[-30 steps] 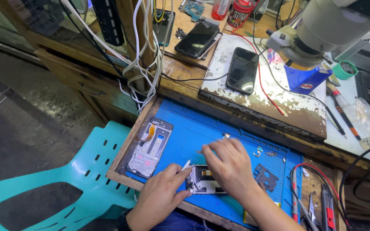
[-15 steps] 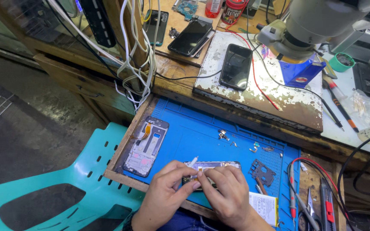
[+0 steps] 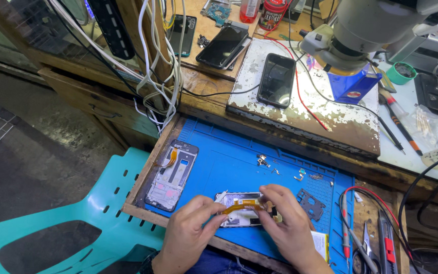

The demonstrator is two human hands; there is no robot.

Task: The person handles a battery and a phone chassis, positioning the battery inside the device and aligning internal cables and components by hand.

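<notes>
Both hands on opened phone body (image 3: 239, 215), 6 o'clock on blue mat (image 3: 229, 162). Left hand (image 3: 191, 228) pinches its left edge. Right hand (image 3: 287, 226) pinches orange flex cable (image 3: 242, 204) over it. Bare phone frame (image 3: 172, 175) at 9 o'clock, black bracket (image 3: 311, 204) at 3 o'clock.

Opened phone under my fingers

The opened phone body (image 3: 240, 209) lies flat on the blue work mat (image 3: 229, 162), long side running left to right, its innards facing up. An orange flex cable (image 3: 242, 204) stretches across its top, pinched at either end between my left hand (image 3: 191, 231) and right hand (image 3: 287, 223).
</notes>
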